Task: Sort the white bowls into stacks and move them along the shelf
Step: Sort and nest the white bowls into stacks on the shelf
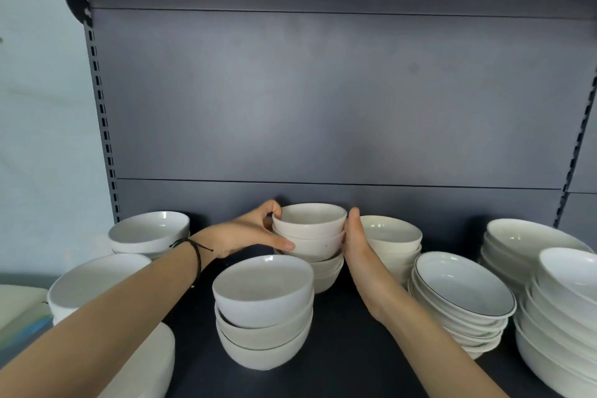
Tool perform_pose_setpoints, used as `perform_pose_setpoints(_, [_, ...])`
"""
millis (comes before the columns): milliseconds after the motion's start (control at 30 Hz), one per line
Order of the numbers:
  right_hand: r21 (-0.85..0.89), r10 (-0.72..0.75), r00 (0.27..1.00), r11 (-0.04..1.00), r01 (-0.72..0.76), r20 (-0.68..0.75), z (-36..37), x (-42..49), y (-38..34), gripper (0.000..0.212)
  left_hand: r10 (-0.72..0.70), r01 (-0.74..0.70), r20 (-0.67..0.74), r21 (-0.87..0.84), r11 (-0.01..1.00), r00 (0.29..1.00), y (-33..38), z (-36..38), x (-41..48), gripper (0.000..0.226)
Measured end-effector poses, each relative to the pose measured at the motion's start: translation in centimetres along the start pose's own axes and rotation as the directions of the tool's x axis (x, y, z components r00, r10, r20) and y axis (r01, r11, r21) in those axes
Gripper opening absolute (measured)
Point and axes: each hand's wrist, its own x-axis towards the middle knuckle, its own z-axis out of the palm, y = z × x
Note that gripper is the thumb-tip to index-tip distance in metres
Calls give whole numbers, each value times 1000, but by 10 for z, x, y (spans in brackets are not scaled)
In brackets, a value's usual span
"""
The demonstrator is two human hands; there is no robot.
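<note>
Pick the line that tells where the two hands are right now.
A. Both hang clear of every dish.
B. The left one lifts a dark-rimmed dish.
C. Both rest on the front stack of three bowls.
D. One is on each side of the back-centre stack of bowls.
D: the left hand grips the left side of the back-centre stack, the right hand lies flat against its right side, and the front stack is untouched.

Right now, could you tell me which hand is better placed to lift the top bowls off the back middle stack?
Left. The left hand curls thumb and fingers round the top of the back stack; the right hand only lies flat against its side, beside the neighbouring stack.
</note>
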Motion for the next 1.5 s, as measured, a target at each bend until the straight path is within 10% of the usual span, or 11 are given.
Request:
perform_pose_setpoints(100, [-95, 36, 998, 995, -40, -47, 19, -25, -20, 59, -24, 24, 34, -14, 1000, 999, -3, 0, 2, 59])
perform_pose_setpoints(567, [-268, -231, 956, 947, 178, -182, 10, -32, 17, 32, -178, 176, 60, 40, 984, 982, -6, 9, 1, 66])
perform_pose_setpoints(933, [-492, -400, 881, 837, 239, -253, 17, -41, 46, 39, -232, 220, -41, -193, 956, 972, -4, 15, -7, 71])
perform_pose_setpoints(1267, [-327, -292, 949, 914, 239, -122, 13, -36, 50, 47, -306, 280, -98, -219, 935, 947, 5, 17, -11, 110])
perform_pose_setpoints(1500, [-169, -87, 991, 980, 103, 97, 21, -31, 50, 41, -351, 260, -213, -363, 895, 912, 4, 11, -37, 81])
